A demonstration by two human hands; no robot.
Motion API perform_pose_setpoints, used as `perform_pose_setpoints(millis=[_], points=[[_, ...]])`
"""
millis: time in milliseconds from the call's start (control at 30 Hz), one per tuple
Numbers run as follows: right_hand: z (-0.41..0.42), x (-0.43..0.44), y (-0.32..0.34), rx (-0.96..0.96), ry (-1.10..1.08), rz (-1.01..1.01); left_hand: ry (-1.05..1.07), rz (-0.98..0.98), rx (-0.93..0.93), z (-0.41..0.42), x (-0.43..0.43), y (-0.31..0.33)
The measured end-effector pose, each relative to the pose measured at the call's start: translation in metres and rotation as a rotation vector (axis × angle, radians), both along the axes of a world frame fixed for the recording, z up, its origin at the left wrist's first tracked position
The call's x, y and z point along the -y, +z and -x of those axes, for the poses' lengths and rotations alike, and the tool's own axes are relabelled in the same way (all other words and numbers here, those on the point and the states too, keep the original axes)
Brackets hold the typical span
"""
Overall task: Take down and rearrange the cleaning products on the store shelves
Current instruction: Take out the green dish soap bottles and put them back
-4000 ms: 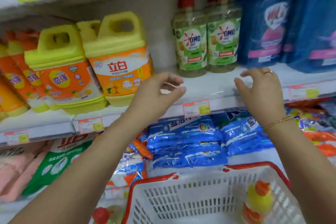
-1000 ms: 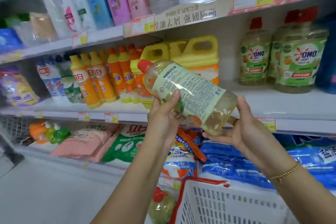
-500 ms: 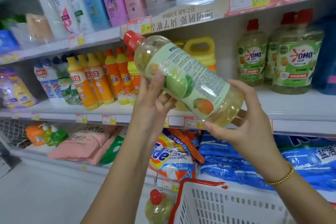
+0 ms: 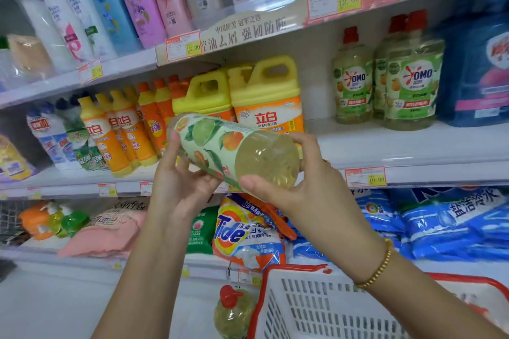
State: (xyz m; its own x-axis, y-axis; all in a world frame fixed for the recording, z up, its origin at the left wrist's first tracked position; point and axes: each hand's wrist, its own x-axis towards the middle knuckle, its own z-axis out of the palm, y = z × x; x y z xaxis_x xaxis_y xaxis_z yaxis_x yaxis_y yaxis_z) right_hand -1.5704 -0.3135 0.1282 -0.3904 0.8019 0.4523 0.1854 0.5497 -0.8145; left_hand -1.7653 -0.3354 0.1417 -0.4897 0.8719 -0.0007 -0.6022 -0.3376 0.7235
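Swung round now, the dish-soap bottle [image 4: 234,146] points its clear base at the camera, cap hidden, lying level in front of the yellow jugs [image 4: 267,90] on the middle shelf [image 4: 413,146]. Left hand [image 4: 179,184] curls under the label, thumb up the left side. Right hand [image 4: 308,192] cups the base, thumb beneath, fingers [image 4: 305,140] wrapped over the far edge. White basket [image 4: 316,308] sits near right.

White shelves [image 4: 413,146], pale floor [image 4: 41,311] (evenly lit)

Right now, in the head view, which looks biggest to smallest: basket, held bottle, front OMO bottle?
1. white basket, though cut off.
2. held bottle, nearest the camera, so it may only look bigger.
3. front OMO bottle.
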Motion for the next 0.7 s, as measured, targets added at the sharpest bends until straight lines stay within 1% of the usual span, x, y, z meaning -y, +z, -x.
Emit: perform_pose_setpoints(millis=[133,200,267,333,400,467,567,633,700], points=[[0.003,0.0,0.0,0.114,-0.097,-0.199,-0.036,0.077,0.107,-0.006,0.004,-0.002],[0.0,-0.004,0.003,0.116,-0.097,-0.209,-0.034,0.099,0.135,-0.007,0.003,0.001],[-0.002,-0.007,0.003,0.115,-0.058,-0.169,0.007,0.13,0.093,-0.001,0.004,0.005],[0.0,-0.013,-0.003,0.1,0.021,-0.105,0.073,0.183,-0.011,0.007,0.01,0.012],[0.01,-0.021,-0.016,0.093,0.143,-0.029,0.133,0.217,-0.164,0.017,0.02,0.016],[0.027,-0.027,-0.036,0.099,0.283,0.038,0.171,0.243,-0.326,0.029,0.034,0.014],[0.056,-0.035,-0.079,0.129,0.456,0.09,0.196,0.277,-0.497,0.05,0.053,-0.004],[0.072,-0.036,-0.107,0.201,0.521,0.079,0.278,0.323,-0.58,0.065,0.059,-0.026],[0.084,-0.04,-0.134,0.384,0.493,-0.005,0.387,0.376,-0.647,0.083,0.065,-0.057]])
